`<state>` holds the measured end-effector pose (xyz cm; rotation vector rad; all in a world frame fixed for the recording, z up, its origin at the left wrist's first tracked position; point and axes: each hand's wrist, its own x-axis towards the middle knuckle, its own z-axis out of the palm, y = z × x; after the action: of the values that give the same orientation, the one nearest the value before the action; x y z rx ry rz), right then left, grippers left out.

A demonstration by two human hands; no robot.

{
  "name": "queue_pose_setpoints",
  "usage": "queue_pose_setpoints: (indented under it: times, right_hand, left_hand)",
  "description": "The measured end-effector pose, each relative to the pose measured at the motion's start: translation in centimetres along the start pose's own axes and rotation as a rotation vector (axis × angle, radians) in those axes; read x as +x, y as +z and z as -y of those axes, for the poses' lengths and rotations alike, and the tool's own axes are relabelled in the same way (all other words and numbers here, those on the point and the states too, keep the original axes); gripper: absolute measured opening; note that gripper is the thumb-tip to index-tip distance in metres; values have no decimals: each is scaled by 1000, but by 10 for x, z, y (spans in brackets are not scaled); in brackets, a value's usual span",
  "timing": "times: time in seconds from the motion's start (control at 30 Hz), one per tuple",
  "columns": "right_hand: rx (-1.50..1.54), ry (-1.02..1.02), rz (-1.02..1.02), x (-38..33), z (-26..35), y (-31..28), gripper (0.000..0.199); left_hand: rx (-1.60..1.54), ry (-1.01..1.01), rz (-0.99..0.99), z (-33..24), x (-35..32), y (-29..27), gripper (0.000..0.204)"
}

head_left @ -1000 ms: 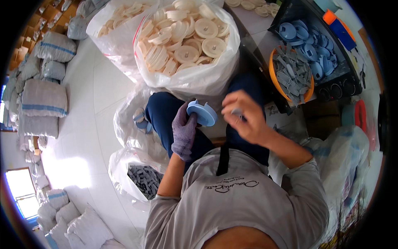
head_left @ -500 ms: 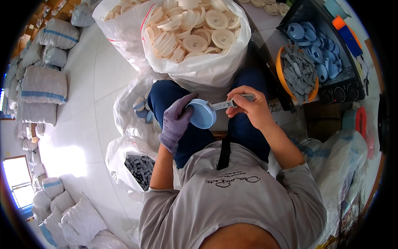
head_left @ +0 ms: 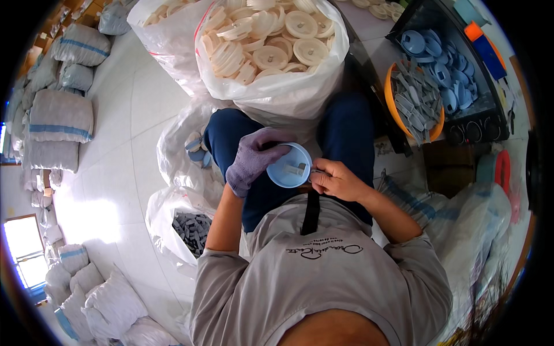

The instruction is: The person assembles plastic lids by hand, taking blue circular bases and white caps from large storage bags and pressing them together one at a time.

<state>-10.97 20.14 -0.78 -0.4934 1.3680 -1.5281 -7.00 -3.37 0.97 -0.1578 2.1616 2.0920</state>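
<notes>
The grey strip [head_left: 296, 170] was brought partly inside the blue cup [head_left: 281, 173], which was turned further face-up; the right hand [head_left: 334, 180] was moved closer.

A workshop with bulk storage

Stuffed white woven sacks with blue stripes [head_left: 60, 115] line the left edge of the pale tiled floor [head_left: 115, 164]. A white plastic bag [head_left: 283, 104] brims with round cream plastic discs [head_left: 270, 57]. A round orange bowl [head_left: 390, 104] of grey plastic strips [head_left: 414, 101] sits at the left edge of a black rectangular box [head_left: 490, 106] holding round blue plastic pieces [head_left: 443, 75].
</notes>
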Motion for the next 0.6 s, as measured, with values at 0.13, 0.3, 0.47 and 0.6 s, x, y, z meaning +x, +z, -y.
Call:
queue_pose_setpoints:
  times: [0.13,0.3,0.47,0.6]
  right_hand:
    - [167,-71,-178,0,-10,27,17]
    - [-45,-35,-212,-4,-15,17,17]
    - [-8,54,-108,-5,-9,19,18]
    - [114,27,-170,-9,-24,27,19]
  left_hand:
    - [-46,38,53,6,11,10,25]
    - [-235,-11,66,4,9,12,23]
    - [-84,-60,87,0,11,21,25]
    - [-17,-31,124,-5,11,23,37]
